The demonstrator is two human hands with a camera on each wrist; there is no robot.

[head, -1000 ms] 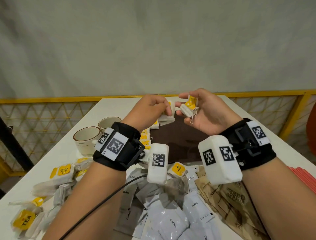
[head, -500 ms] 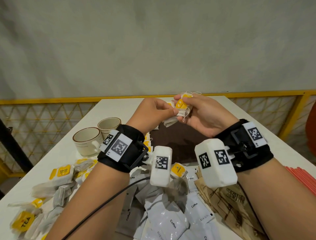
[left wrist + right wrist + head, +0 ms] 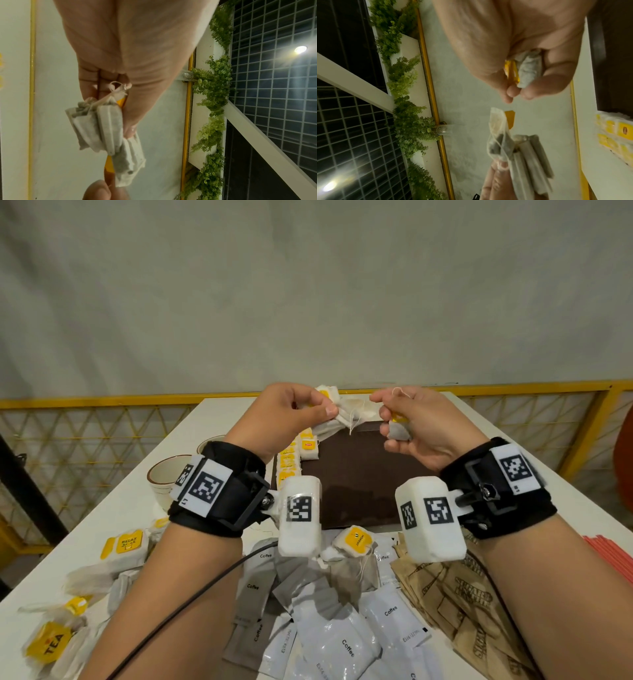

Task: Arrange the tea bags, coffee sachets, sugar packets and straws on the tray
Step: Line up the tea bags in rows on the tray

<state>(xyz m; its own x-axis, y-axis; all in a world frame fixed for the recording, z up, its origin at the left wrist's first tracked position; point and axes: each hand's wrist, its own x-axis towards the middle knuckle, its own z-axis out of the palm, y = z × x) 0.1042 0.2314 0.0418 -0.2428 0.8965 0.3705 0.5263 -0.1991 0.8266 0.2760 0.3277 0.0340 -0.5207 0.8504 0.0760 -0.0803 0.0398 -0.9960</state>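
Observation:
Both hands are raised above the far end of the dark brown tray (image 3: 359,474). My left hand (image 3: 329,409) grips a bunch of white tea bags (image 3: 346,412), shown crumpled together in the left wrist view as tea bags (image 3: 102,125). My right hand (image 3: 383,412) curls round a single tea bag (image 3: 399,430) with a yellow tag; the right wrist view has this tea bag (image 3: 529,70) tucked between thumb and fingers. A small gap separates the two hands. A row of yellow-tagged tea bags (image 3: 294,457) lies along the tray's left edge.
Near me lie white coffee sachets (image 3: 339,642), brown sugar packets (image 3: 459,604) and one loose tea bag (image 3: 354,541). More tea bags (image 3: 123,546) are scattered at the left. Two cups (image 3: 168,477) stand left of the tray. Red straws (image 3: 613,556) lie at the right edge.
The hands were touching over the tray and have drawn apart. My right hand has come away to the right with one tea bag; the bunch stays in my left hand.

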